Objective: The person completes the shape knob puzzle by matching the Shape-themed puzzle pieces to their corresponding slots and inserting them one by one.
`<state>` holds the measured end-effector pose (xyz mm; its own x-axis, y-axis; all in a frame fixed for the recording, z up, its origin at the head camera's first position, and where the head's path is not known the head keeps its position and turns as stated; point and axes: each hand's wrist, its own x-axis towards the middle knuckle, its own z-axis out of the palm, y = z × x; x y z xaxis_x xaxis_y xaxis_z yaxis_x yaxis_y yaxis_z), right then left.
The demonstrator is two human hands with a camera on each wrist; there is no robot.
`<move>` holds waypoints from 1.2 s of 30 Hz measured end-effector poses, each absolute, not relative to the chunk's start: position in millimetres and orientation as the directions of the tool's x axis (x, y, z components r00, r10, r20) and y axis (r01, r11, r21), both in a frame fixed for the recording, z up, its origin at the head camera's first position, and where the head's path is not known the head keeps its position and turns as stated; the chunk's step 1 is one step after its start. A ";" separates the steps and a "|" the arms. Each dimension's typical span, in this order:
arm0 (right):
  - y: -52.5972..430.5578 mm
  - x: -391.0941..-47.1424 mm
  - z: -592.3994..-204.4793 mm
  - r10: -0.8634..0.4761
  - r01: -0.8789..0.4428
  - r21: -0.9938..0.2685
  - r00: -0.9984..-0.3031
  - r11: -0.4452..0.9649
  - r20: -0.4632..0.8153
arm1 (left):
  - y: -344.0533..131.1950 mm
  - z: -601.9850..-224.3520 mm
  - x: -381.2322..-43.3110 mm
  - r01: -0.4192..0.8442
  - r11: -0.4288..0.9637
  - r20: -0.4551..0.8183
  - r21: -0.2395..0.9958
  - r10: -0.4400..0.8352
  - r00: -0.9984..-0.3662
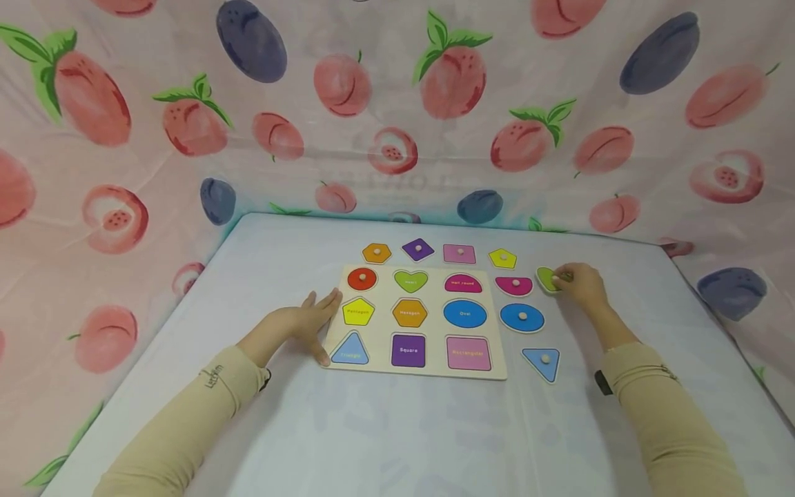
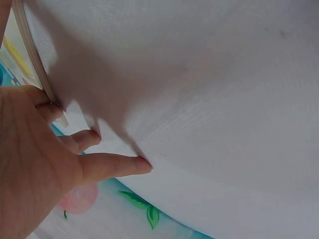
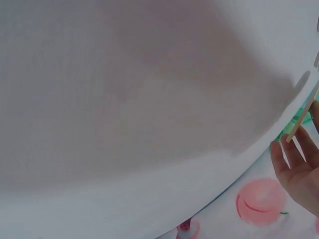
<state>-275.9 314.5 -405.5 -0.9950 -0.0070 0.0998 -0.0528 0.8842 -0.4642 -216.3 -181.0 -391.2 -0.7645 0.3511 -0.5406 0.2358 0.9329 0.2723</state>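
We see a fruit-print cloth [image 1: 397, 90] standing beyond both hands and a white table [image 1: 397, 442] under them. Two beige sleeves [image 1: 671, 421] lead to the hands. The shape board [image 1: 436, 321] lies between the hands, touching the left one. The left hand [image 1: 304, 324] is spread, its thumb at the board's near corner, one finger at the left edge and others splayed outward. The right hand [image 1: 582, 284], apart from the board, pinches the green piece [image 1: 546, 279]; we cannot tell how much of it the fingertips cover. Between board and right hand we find the blue oval [image 1: 522, 317] and magenta half-round [image 1: 514, 286]; the blue triangle [image 1: 544, 362] lies nearer than that hand. Beyond the board, between the hands, run the pink rectangle [image 1: 459, 255], orange hexagon [image 1: 376, 253], purple square [image 1: 418, 250] and yellow pentagon [image 1: 503, 259]. The red circle [image 1: 362, 279] sits on the board near the left fingertips. Smallest are the pale knobs [image 1: 522, 317] on these pieces.
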 end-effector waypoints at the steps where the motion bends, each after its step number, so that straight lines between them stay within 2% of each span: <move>1: 312.3 -276.0 -405.1 -0.007 -0.055 -0.469 -0.995 0.881 0.102 | -181.1 -391.7 -216.4 0.234 0.934 -0.541 0.270 0.348 -0.766; 14: 286.5 -280.1 -404.2 -0.012 -0.064 -0.508 -0.994 0.859 0.106 | -181.1 -394.2 -219.1 0.218 0.942 -0.549 0.256 0.327 -0.769; 22: 275.7 -281.2 -404.3 -0.012 -0.040 -0.524 -0.998 0.851 0.058 | -180.0 -393.1 -218.0 0.222 0.942 -0.554 0.251 0.327 -0.766; 36: 256.7 -285.5 -404.9 -0.104 -0.129 -0.524 -0.992 0.842 0.078 | -180.4 -395.2 -219.7 0.227 0.942 -0.555 0.246 0.330 -0.764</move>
